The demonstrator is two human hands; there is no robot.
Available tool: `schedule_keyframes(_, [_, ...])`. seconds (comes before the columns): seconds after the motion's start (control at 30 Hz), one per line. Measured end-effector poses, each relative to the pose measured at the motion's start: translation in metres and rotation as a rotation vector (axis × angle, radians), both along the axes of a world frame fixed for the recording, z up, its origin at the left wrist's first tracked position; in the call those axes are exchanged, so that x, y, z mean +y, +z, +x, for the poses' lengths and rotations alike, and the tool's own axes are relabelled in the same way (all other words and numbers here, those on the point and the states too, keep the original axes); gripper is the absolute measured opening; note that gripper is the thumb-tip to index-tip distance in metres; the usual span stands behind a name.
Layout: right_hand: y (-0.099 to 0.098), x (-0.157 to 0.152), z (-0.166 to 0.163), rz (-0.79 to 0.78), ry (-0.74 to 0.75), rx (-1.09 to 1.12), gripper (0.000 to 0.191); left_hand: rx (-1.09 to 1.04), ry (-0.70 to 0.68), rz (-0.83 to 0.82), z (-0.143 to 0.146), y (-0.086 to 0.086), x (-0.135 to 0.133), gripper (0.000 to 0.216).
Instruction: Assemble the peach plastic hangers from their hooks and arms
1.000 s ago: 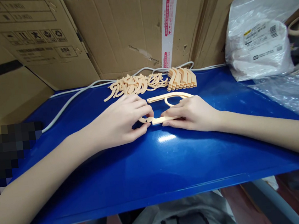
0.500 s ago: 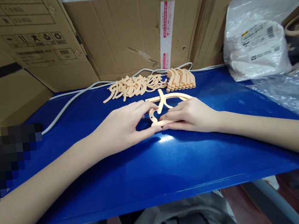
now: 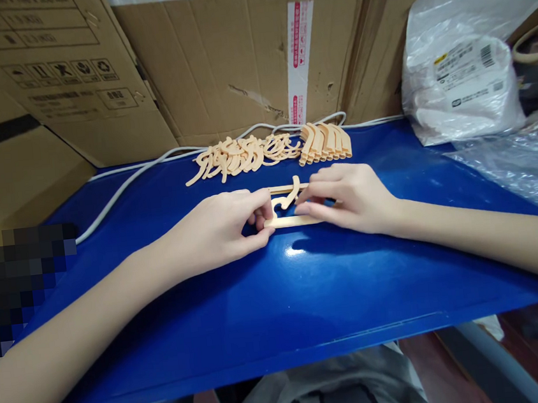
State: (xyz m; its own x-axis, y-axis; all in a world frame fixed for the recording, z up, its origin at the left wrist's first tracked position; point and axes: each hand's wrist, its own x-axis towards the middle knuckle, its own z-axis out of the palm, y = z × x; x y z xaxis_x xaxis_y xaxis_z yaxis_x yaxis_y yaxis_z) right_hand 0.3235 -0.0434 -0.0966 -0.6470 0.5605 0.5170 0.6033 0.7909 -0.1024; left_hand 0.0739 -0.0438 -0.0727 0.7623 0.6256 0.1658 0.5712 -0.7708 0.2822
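Observation:
My left hand and my right hand meet at the middle of a blue table top. Between them both pinch a peach-coloured plastic hanger piece, a flat bar with a curved hook part folded up against it. My left fingers close on its left end, my right fingers on its right side and top. Behind the hands lie a loose heap of peach hook parts and a neat row of stacked peach pieces.
A white cable runs along the back of the table. Cardboard boxes stand behind and to the left. A clear plastic bag with labelled white goods sits at the right, with more plastic film beside it.
The hook part has swung from lying flat at the left end to folded up against the bar. My right hand has risen from lying flat to pinching from above.

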Motion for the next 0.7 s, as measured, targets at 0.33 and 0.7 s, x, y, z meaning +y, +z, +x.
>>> schedule_keyframes(0.33, [-0.005, 0.029, 0.014, -0.231, -0.228, 0.068, 0.030, 0.057, 0.061, 0.032, -0.005, 0.001, 0.004, 0.041])
schedule_keyframes(0.7, [-0.003, 0.035, 0.016, -0.230, -0.570, -0.046, 0.028, 0.039, -0.010, -0.046, -0.002, -0.001, 0.003, 0.034])
